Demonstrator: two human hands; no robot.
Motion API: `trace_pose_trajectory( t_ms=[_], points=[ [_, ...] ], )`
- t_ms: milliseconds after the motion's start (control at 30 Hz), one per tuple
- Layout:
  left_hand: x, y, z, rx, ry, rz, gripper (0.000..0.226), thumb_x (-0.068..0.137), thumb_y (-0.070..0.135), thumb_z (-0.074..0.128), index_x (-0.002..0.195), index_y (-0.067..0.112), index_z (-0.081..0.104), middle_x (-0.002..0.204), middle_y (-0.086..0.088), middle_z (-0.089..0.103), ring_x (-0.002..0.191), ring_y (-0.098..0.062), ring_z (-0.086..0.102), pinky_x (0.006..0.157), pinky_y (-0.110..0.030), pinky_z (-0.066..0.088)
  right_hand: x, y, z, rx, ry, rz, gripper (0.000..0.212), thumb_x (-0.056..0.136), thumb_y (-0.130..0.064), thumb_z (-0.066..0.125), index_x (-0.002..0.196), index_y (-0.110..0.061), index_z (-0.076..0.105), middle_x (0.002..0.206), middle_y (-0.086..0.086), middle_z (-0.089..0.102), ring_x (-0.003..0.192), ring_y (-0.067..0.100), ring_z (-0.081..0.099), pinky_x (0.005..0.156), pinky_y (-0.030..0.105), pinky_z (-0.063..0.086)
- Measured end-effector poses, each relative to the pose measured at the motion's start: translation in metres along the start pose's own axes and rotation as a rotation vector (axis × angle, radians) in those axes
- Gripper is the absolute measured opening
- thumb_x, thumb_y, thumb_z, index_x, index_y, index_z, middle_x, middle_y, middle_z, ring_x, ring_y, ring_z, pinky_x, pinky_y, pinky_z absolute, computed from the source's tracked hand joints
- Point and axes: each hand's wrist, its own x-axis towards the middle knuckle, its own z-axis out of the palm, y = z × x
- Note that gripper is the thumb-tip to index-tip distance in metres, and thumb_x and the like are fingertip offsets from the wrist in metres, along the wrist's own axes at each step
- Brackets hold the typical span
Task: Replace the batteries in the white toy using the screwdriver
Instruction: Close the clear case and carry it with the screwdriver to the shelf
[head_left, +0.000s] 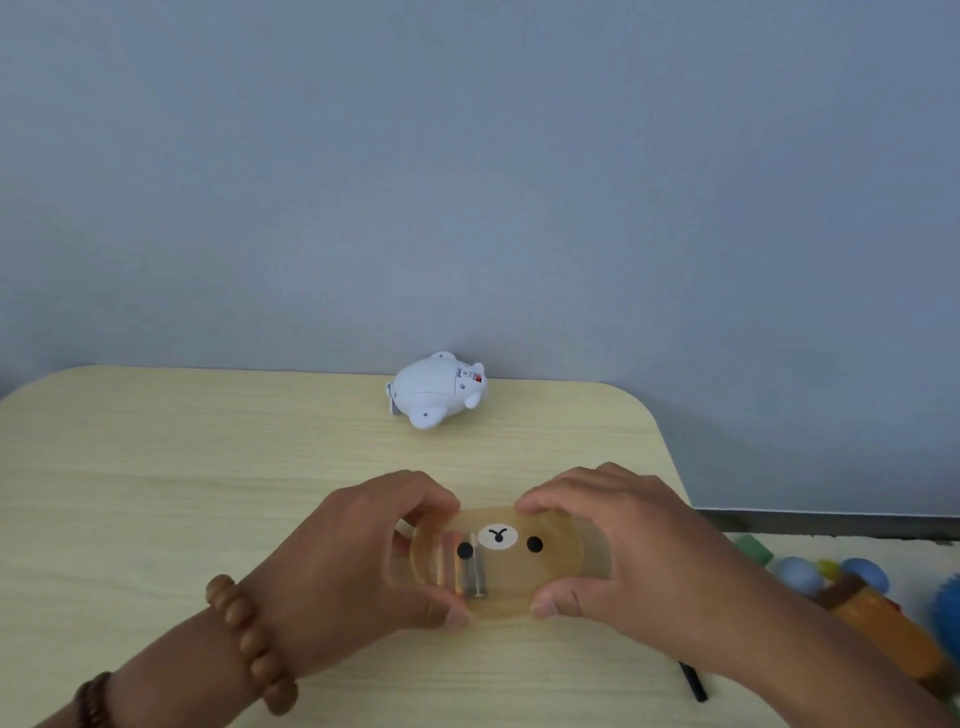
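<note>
Both hands clamp the translucent bear-face case (519, 569): the left hand (353, 551) pinches its left end, the right hand (623, 551) its right end. Batteries (470, 577) show through the case near the left thumb. The white toy (439, 389) lies on its side well beyond the case, untouched. A black rod (693, 683), perhaps the screwdriver, pokes out near the case under the right forearm. If the case pops open under a hard pull, the batteries could spill and roll. Palms face inward, fingers curled over the far edge, thumbs on the near edge.
</note>
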Motion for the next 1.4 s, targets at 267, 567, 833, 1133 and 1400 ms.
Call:
trace_pose_trajectory(
  t_ms=[267, 567, 833, 1133, 1400],
  points=[
    [0.002, -0.009, 0.01, 0.147, -0.069, 0.046, 0.092, 0.047, 0.075, 0.076, 0.128, 0.045, 0.045, 0.107, 0.029, 0.05, 0.103, 0.006, 0.046, 0.084, -0.015, 0.038, -0.008, -0.007, 0.0, 0.002, 0.036, 0.01, 0.073, 0.069, -0.072, 0.07, 0.135, -0.049, 0.046, 0.135, -0.037, 0.043, 0.126, -0.014, 0.032, 0.11, 0.024, 0.032],
    [0.003, -0.015, 0.012, 0.205, -0.113, 0.116, 0.094, 0.051, 0.076, 0.075, 0.131, 0.044, 0.039, 0.111, 0.03, 0.043, 0.11, 0.0, 0.043, 0.089, -0.016, 0.038, -0.089, 0.008, 0.011, -0.201, 0.084, 0.497, 0.056, 0.071, -0.085, 0.049, 0.11, -0.045, 0.056, 0.118, -0.033, 0.035, 0.112, -0.005, 0.039, 0.089, 0.017, 0.019],
    [0.001, -0.014, 0.006, 0.225, -0.034, 0.117, 0.075, 0.05, 0.069, 0.073, 0.117, 0.046, 0.048, 0.107, 0.03, 0.049, 0.101, 0.0, 0.049, 0.081, -0.015, 0.039, -0.061, 0.007, 0.02, -0.212, 0.359, 0.507, 0.021, 0.088, -0.045, 0.062, 0.073, -0.03, 0.063, 0.083, -0.021, 0.054, 0.077, 0.002, 0.053, 0.067, 0.028, 0.052],
    [0.011, 0.036, -0.103, 0.155, 0.067, 0.067, 0.071, 0.051, 0.039, 0.093, 0.112, 0.042, 0.057, 0.106, 0.024, 0.062, 0.096, 0.001, 0.06, 0.08, -0.018, 0.048, -0.007, -0.03, -0.073, 0.192, 0.633, 0.412, 0.006, 0.083, -0.025, 0.078, 0.082, -0.023, 0.072, 0.063, -0.01, 0.07, 0.063, 0.004, 0.065, 0.061, 0.019, 0.048],
    [0.005, 0.196, -0.308, 0.169, 0.077, 0.0, 0.067, 0.055, 0.036, 0.093, 0.111, 0.045, 0.057, 0.106, 0.028, 0.062, 0.099, 0.006, 0.059, 0.081, -0.015, 0.045, -0.001, -0.166, -0.281, 0.146, 0.68, 0.31, 0.013, 0.09, -0.022, 0.066, 0.078, -0.025, 0.069, 0.059, -0.007, 0.067, 0.057, 0.008, 0.061, 0.053, 0.025, 0.048]
  ],
)
